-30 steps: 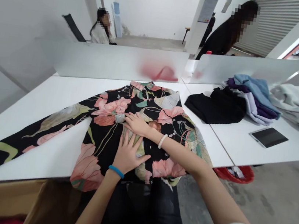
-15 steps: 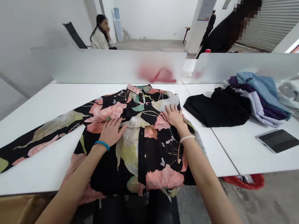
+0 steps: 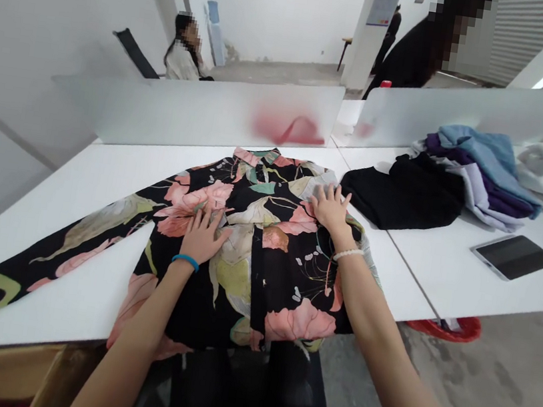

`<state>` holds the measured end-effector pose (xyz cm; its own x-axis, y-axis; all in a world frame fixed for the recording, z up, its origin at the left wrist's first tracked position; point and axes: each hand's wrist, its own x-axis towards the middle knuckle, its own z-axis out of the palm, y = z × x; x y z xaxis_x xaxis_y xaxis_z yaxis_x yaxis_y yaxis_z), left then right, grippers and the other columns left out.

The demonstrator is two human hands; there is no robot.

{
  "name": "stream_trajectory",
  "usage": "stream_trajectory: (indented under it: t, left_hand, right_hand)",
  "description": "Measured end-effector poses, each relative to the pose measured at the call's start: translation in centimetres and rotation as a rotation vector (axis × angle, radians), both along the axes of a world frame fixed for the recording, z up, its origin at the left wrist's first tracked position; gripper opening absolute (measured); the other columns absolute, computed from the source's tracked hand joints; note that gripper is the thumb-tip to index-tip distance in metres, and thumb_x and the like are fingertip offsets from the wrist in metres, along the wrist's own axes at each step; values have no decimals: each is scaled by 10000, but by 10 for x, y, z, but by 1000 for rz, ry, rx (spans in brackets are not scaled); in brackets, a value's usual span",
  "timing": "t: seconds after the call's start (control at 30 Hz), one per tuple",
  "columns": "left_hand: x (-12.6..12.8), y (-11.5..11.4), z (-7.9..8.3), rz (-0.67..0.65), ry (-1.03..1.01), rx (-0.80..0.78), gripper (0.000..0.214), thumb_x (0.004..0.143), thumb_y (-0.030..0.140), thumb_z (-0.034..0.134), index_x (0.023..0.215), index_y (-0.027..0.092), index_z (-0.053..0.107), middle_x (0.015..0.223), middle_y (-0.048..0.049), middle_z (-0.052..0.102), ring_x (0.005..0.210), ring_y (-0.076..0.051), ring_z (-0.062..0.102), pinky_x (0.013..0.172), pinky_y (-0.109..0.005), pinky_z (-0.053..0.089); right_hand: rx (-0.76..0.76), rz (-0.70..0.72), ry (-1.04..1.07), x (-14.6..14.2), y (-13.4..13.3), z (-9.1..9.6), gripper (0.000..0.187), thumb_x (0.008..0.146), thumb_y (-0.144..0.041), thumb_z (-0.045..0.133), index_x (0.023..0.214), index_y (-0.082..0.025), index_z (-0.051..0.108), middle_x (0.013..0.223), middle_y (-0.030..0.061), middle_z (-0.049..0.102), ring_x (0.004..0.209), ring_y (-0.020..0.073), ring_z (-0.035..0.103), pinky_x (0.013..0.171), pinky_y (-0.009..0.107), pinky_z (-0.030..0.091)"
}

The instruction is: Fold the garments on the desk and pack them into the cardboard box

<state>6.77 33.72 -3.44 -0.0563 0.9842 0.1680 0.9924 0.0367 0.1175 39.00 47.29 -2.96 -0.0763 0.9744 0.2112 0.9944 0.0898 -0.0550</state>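
Note:
A black floral blouse [image 3: 244,253] with pink and green flowers lies spread on the white table [image 3: 119,169]. Its long left sleeve [image 3: 42,252] stretches toward the table's near left corner. My left hand [image 3: 202,237], with a blue band on the wrist, rests flat on the blouse's middle, fingers spread. My right hand [image 3: 330,208], with a white bead bracelet, lies flat on the blouse's upper right part, fingers apart. Neither hand grips anything.
A black garment [image 3: 403,198] and a pile of blue, purple and white clothes [image 3: 483,169] lie on the adjoining table with a dark tablet [image 3: 514,256]. Frosted dividers [image 3: 198,109] stand behind. A red bin [image 3: 446,326] sits below. Two people are beyond the dividers.
My right hand slid from the blouse's middle up to its right shoulder area. My left hand moved up and left across the cloth and now lies flat near the centre.

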Motion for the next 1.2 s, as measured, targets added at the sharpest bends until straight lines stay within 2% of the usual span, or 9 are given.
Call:
stream_trajectory:
  t: [0.13,0.23,0.33,0.47,0.67,0.77,0.9,1.07,1.2]
  left_hand:
    - [0,1,5,-10,-8,3,658,876,554,394,1448,232,347,1562,-102,191,1417,-345,201,1116,-513,221]
    - [-7,15,19,25,-84,18,565,896,498,376,1378,211,447,1479,-125,388,1342,-325,356,1073,-505,291]
    - [-18,38,33,115,-188,39,437,905,372,351,1198,151,588,1278,-160,579,1210,-303,491,1027,-460,347]
    - [-25,64,42,140,-242,39,294,808,321,497,945,120,662,1082,-190,642,1115,-340,541,990,-458,370]
    - [-22,85,40,191,-418,93,263,837,282,491,1034,123,564,1028,-152,653,997,-261,610,885,-392,457]
    - [-25,95,34,247,-540,131,287,883,239,421,1131,100,468,1048,-147,650,930,-179,633,784,-287,498]
    - [-31,102,27,315,-628,168,320,873,216,444,1173,106,427,993,-119,663,845,-153,640,721,-266,515]
    - [-71,66,48,392,-601,193,320,833,214,507,1140,128,482,977,-42,659,839,-129,616,791,-261,495]
    - [-160,-20,75,608,-466,202,168,811,223,483,935,136,555,909,11,624,993,-201,572,930,-410,428]
  right_hand:
    - [-129,42,9,-2,1,-3,631,955,-522,153,1484,-194,257,1549,143,217,1403,369,186,1064,639,181]
    - [-159,18,16,1,5,-6,637,954,-520,134,1493,-192,225,1554,141,200,1407,363,181,1065,642,179]
    - [-140,9,9,1,6,-7,632,955,-509,143,1491,-187,229,1554,144,198,1407,364,181,1067,637,177]
    - [-118,-2,15,-2,-1,-4,597,961,-462,169,1475,-181,282,1544,142,233,1403,352,199,1072,619,177]
    - [167,56,-46,-7,-15,-1,547,968,-334,157,1432,-139,370,1491,147,349,1390,338,214,1084,609,131]
    - [138,101,-35,-7,-14,-3,531,961,-319,191,1422,-137,381,1477,147,372,1375,322,257,1088,575,166]
    - [31,72,-26,-5,-8,-7,523,957,-330,217,1415,-140,386,1470,161,379,1362,319,298,1075,542,217]
    - [-2,59,-54,-4,-6,-7,539,957,-330,199,1436,-139,358,1494,166,340,1378,326,274,1081,541,208]
    - [6,71,-76,-3,-5,-11,545,956,-329,188,1428,-123,367,1485,172,352,1365,332,289,1074,555,224]
